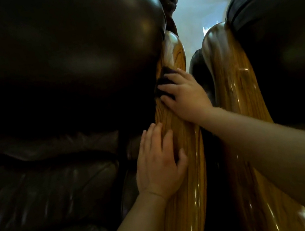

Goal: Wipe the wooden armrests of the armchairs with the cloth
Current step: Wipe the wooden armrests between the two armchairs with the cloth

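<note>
Dim room light falls on two dark leather armchairs set side by side, left chair (48,72) and right chair (285,41), with a narrow gap between them. Each presents one glossy wooden armrest to that gap: left armrest (189,170) and right armrest (236,88).

Your right hand (185,97) presses the cloth (164,82), a dark wad, against the left armrest, midway along its length, fingers spread over it. Your left hand (160,164) lies flat and empty on the same armrest, nearer to you, bracing.

To do the stroke well:
1. Keep the cloth flat under the fingers.
2. Run it along the grain, far end to near end.
3. Wrap over both rounded edges and into the seam where the wood meets the leather.
4. Shift the bracing hand clear of the stroke path.

Count: two armchairs, two armrests in view, one cloth, two hands.
</note>
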`<state>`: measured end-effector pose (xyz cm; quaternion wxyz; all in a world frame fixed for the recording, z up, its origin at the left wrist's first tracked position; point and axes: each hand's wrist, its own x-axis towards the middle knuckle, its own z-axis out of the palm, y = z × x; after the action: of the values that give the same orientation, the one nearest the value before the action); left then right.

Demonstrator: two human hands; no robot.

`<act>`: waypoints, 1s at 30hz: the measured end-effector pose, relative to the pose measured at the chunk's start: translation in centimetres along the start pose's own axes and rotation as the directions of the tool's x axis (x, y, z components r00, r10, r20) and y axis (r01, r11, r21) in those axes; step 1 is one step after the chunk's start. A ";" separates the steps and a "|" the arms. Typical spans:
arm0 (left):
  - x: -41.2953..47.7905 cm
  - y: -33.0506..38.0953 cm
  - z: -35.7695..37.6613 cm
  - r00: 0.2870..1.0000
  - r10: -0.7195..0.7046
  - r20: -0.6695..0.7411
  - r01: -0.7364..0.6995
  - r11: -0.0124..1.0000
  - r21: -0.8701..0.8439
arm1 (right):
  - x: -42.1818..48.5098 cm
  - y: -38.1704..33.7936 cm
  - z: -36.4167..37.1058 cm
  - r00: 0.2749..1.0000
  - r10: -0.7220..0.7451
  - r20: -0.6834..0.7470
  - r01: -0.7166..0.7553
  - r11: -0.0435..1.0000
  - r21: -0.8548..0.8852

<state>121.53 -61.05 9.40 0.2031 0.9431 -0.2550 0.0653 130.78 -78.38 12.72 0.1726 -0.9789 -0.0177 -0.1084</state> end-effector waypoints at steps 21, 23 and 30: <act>-21.4 -3.3 -2.8 0.975 0.140 0.175 -0.138 0.990 -0.022 | -10.1 -6.5 0.8 1.000 -0.028 0.010 0.030 0.986 -0.164; -22.3 -4.1 -3.0 0.970 0.120 0.210 -0.123 0.992 -0.003 | -10.8 -7.3 1.8 1.000 0.016 -0.026 -0.020 0.983 -0.184; -24.6 -5.1 -3.6 0.945 0.174 0.277 -0.159 0.984 -0.076 | -21.9 -11.6 5.2 0.990 -0.143 0.000 0.140 0.969 -0.204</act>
<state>102.81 -44.36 5.27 0.1832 0.9122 -0.3615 -0.0596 109.63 -65.67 7.05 0.0635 -0.9868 -0.0751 -0.1287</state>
